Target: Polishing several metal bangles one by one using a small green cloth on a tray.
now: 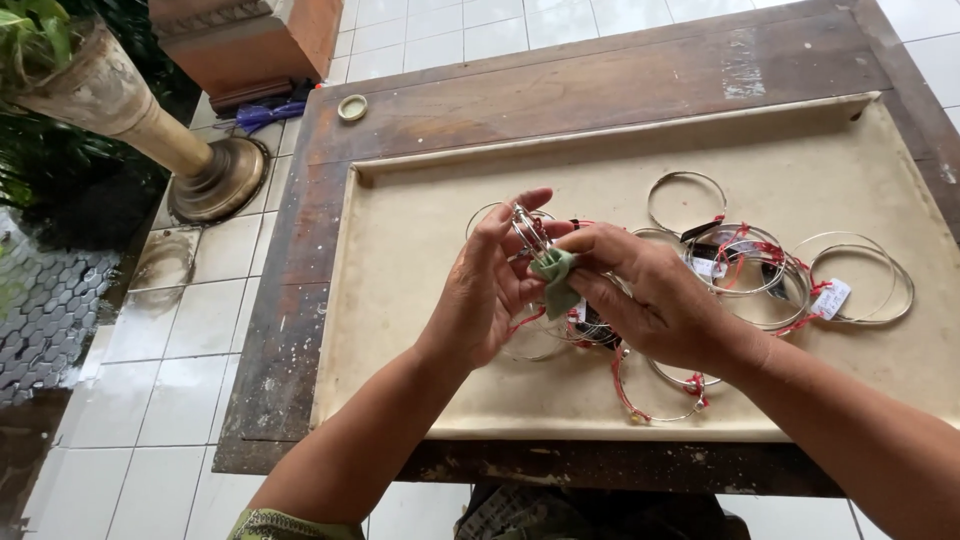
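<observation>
At the centre of the frame the left hand [490, 290] pinches a silver bangle [529, 236] upright; the right hand [650, 300] presses a green cloth [555, 275] on it, fingers closed; rubbing wants steady grip above the tray [400, 300]; other bangles [790, 275] lie right.

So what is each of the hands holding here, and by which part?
The left hand pinches a silver bangle by its rim between thumb and fingers. The right hand presses a small green cloth against it with its fingertips.
</observation>
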